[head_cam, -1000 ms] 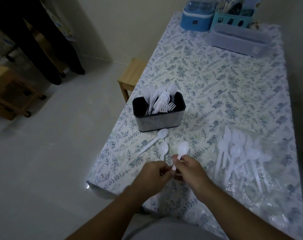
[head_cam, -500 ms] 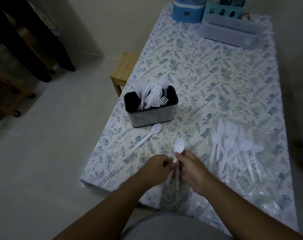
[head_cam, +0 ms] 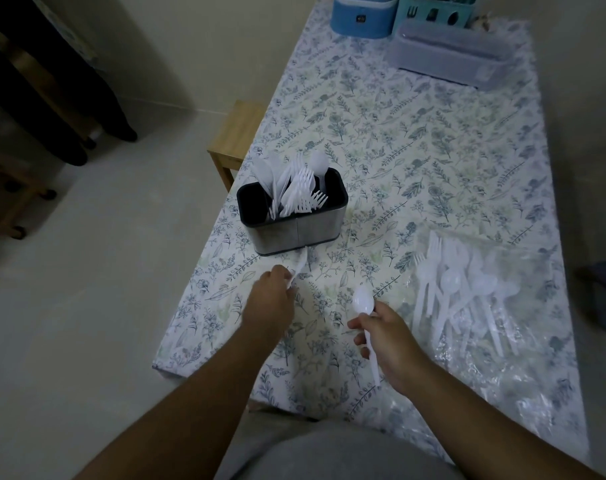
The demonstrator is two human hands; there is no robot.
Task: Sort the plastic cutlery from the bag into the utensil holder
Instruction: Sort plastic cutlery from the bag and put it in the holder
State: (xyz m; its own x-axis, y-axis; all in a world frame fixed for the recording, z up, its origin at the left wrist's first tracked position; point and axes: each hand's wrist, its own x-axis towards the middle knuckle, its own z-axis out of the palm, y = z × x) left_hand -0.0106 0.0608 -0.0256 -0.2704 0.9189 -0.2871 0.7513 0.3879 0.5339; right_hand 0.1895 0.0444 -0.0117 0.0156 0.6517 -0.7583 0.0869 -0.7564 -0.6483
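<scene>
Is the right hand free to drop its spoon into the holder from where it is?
Probably yes. The right hand grips a spoon, and only bare tablecloth lies between it and the holder, whose right end shows room.

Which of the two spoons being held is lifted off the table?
The spoon in the right hand, bowl up and clear of the tablecloth; the left hand's spoon lies by the utensil holder.

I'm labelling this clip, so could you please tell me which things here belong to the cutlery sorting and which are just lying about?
Belongs to the job:
utensil holder
bag of cutlery
spoon held by the right hand
spoon at the left hand

Lying about:
blue container
teal caddy
clear lidded box
wooden stool
</scene>
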